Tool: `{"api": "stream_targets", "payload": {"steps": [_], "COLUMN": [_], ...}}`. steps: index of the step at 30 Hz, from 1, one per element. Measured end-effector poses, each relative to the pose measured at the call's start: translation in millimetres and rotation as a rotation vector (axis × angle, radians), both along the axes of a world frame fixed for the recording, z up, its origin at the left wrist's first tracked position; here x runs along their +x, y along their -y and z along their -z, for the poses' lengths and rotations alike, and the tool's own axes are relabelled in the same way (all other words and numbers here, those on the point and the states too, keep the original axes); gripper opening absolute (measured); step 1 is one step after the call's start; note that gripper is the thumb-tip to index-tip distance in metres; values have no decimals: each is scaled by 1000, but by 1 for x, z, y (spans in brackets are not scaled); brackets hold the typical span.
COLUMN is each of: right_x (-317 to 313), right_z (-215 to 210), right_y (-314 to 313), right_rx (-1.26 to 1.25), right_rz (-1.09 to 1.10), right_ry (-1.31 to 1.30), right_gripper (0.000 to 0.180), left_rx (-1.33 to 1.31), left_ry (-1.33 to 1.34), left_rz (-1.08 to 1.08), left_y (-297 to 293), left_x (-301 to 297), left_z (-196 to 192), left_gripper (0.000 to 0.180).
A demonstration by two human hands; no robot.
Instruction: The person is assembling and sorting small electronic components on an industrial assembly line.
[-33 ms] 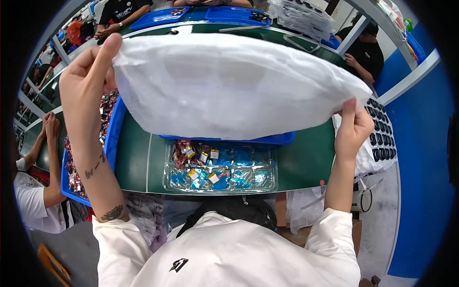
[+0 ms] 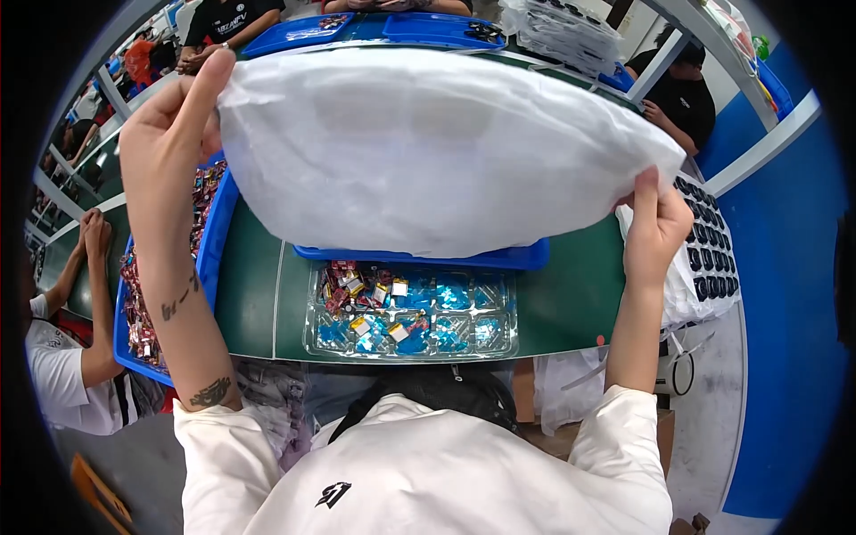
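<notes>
A thin, white, slightly see-through sheet (image 2: 428, 160) is stretched in the air between my two hands, above the green bench. My left hand (image 2: 183, 116) pinches its upper left corner between thumb and fingers. At the right end, my right hand (image 2: 658, 218) grips the other corner. Below the sheet's lower edge shows the front wall of a blue tray (image 2: 508, 259); the sheet hides the rest of it. Nearer to me lies a clear compartment tray (image 2: 410, 357) with small silver battery-like packs (image 2: 399, 333), red-wired pieces (image 2: 337, 294) and blue film bits (image 2: 451, 296).
Left of my arm stands a long blue bin (image 2: 210, 259) full of small wired parts. At right, black round-edged parts (image 2: 713, 236) sit in rows on white sheeting. Blue trays (image 2: 437, 29) and a stacked white pile (image 2: 562, 36) are at the back. Other people sit around the bench.
The sheet has shifted slightly up and away from me. My left hand has moved a little up and right, my right hand slightly up; both keep their hold.
</notes>
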State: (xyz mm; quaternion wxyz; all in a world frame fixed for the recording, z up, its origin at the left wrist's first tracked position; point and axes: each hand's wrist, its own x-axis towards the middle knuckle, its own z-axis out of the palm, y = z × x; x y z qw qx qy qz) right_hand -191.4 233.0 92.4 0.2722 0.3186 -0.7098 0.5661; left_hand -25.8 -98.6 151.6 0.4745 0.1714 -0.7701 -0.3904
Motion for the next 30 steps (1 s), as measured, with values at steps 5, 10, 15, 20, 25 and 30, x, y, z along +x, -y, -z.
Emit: {"api": "stream_targets", "payload": {"steps": [5, 10, 15, 20, 25, 30], "right_x": [-27, -25, -26, -36, -76, -80], "right_z": [-7, 1, 25, 26, 4, -5], "right_y": [23, 35, 28, 23, 34, 23], "right_rx": [-70, -109, 74, 82, -23, -122], "right_rz": [-183, -309, -401, -403, -273, -112], "right_ry": [130, 141, 288, 313, 275, 256], "right_gripper": [39, 26, 35, 37, 44, 49], "left_rx": [104, 215, 237, 235, 261, 175], "left_ry": [-64, -17, 82, 188, -58, -120], "left_rz": [214, 359, 482, 561, 529, 465], "left_y": [22, 36, 34, 48, 37, 26], "left_x": [-26, -32, -24, -33, -66, -79], "left_z": [12, 26, 51, 64, 29, 19], "left_gripper": [41, 35, 33, 29, 32, 32]}}
